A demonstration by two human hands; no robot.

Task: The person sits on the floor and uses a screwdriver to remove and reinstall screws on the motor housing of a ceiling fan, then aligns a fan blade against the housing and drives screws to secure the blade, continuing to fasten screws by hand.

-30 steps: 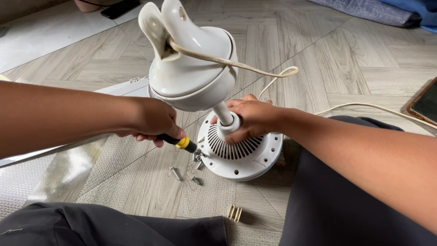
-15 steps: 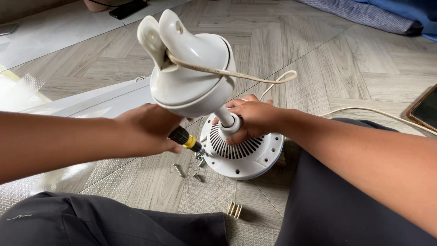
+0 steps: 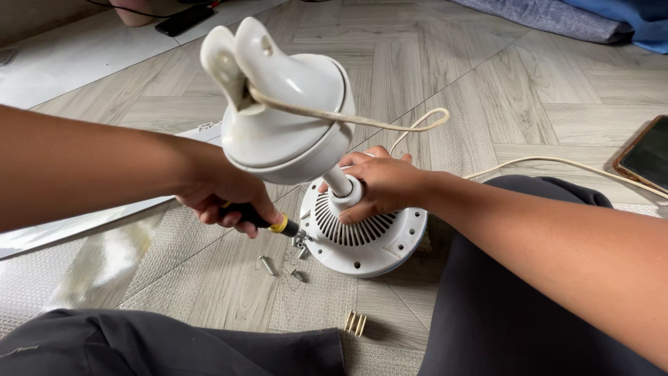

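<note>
My left hand (image 3: 226, 198) is clamped round the black-and-yellow-handled screwdriver (image 3: 268, 221), tip at the left rim of the round white vented plastic fan housing (image 3: 365, 237) lying on the wood-pattern floor (image 3: 487, 83) near centre. My right hand (image 3: 383, 184) is closed round the white neck (image 3: 341, 186) joining that housing to the white domed plastic fan base (image 3: 285, 125), tipped up above it. Loose silver screws (image 3: 268, 265) lie just near-left of the housing (cream cord (image 3: 417, 122) trails far right). I judge it the unscrewing step; next calls for keeping the tip seated, neck steady.
</note>
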